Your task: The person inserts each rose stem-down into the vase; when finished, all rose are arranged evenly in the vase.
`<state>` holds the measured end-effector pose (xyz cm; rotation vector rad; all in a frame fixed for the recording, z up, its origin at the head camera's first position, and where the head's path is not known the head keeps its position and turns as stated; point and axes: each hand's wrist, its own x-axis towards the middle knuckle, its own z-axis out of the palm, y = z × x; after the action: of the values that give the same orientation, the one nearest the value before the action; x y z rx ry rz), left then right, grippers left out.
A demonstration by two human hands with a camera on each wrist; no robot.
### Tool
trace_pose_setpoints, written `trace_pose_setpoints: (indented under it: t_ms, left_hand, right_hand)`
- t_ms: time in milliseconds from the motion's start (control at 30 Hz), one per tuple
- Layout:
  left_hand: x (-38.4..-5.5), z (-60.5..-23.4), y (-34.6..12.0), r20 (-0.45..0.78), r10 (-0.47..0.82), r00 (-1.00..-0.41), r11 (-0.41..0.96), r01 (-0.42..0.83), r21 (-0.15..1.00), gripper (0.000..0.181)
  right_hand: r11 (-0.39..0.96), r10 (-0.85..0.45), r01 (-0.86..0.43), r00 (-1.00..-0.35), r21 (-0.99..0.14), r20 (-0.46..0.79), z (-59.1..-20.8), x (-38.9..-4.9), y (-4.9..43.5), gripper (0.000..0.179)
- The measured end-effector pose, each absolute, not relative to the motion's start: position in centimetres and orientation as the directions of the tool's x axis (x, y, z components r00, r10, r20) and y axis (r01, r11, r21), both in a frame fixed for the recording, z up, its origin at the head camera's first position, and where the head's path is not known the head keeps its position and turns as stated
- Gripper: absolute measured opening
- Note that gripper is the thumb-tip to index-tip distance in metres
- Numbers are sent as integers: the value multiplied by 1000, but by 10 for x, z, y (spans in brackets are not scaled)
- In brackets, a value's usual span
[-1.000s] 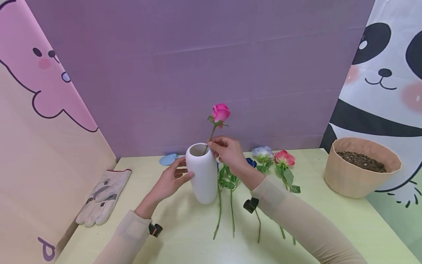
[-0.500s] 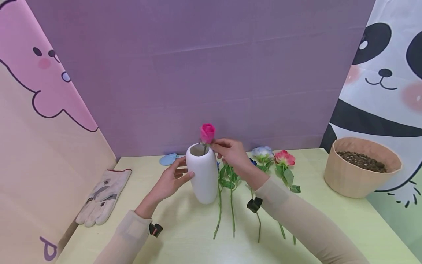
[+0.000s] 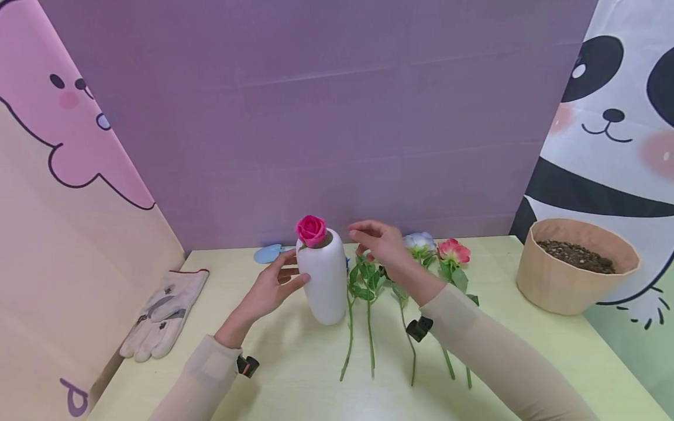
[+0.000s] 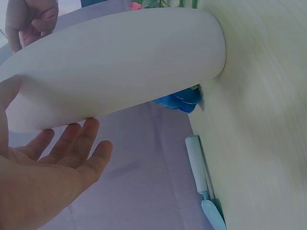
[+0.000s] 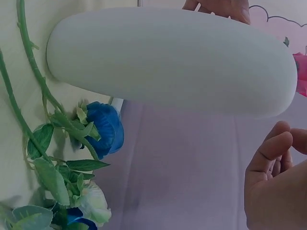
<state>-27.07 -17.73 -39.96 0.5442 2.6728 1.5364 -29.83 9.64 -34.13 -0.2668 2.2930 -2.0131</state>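
Observation:
A white vase (image 3: 327,286) stands upright on the table, and a pink rose (image 3: 310,230) rests in its mouth, leaning over the left rim. My left hand (image 3: 275,289) holds the vase from the left, thumb on the near side and fingers on the far side; in the left wrist view the left hand (image 4: 62,167) lies along its upper part. To the right of the rim, apart from vase and rose, my right hand (image 3: 384,245) hovers with loosely bent fingers and nothing between them. In the right wrist view, thumb and forefinger of the right hand (image 5: 276,172) nearly meet.
Several cut flowers lie right of the vase, among them a blue flower (image 5: 108,128), a pale blue one (image 3: 419,242) and a coral one (image 3: 454,251). A light-blue trowel (image 3: 268,253) lies behind the left hand. Gloves (image 3: 165,313) lie left; a soil pot (image 3: 571,286) stands right.
The pink rose has gone down into the vase and tipped to the left. My right hand has let go of its stem and drawn away rightward. The left hand stays on the vase.

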Motion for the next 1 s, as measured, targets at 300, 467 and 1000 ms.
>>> trace_pose_setpoints:
  t_ms: [300, 467, 1000]
  left_hand:
    - [-272, -401, -178, 163, 294, -942, 451, 287, 845, 73]
    - [-273, -401, -178, 169, 295, -940, 448, 293, 845, 73]
    - [-273, -402, -178, 162, 293, -942, 472, 290, 832, 73]
  right_hand:
    - [134, -184, -62, -982, -989, 36, -341, -293, 116, 33]
    - [131, -186, -57, -982, -990, 32, -342, -292, 129, 34]
    - [241, -168, -37, -986, -970, -4, -362, -280, 175, 40]
